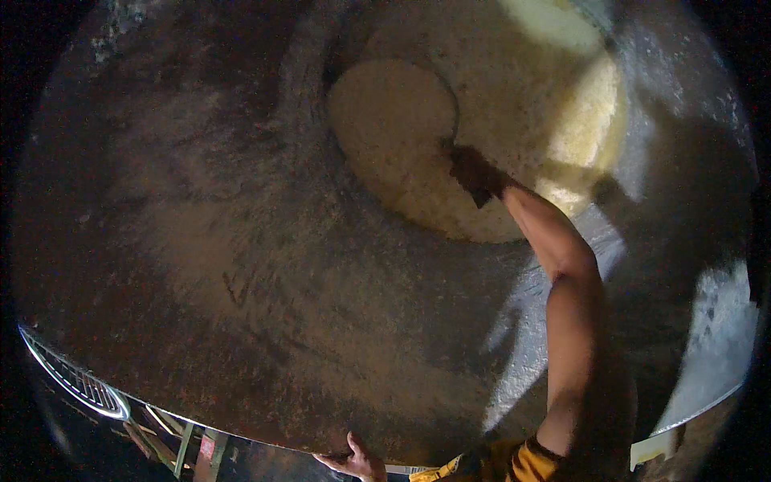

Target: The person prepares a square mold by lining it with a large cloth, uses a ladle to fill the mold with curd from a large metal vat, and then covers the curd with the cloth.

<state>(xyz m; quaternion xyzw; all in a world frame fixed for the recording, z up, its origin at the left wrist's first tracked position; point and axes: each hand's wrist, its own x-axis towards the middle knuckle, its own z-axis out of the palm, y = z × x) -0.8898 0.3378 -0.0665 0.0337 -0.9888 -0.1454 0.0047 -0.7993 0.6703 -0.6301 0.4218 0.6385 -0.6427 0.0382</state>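
My right arm reaches into a very large, wide metal pan with dark, stained, sloping sides. Yellowish, grainy-looking stuff fills its middle; whether it is liquid or loose cannot be made out. My right hand, dark and perhaps gloved, is closed at the near right edge of a round, bowl-like vessel. That vessel has a thin dark rim and lies low in the yellowish stuff. At the pan's near edge rests my left hand, thumb and fingers apart, partly cut off by the frame.
Bright light falls on the pan's right side and on part of the filling. Beyond the near left edge are a pale slatted oval object and several slats or posts. The surroundings are very dark.
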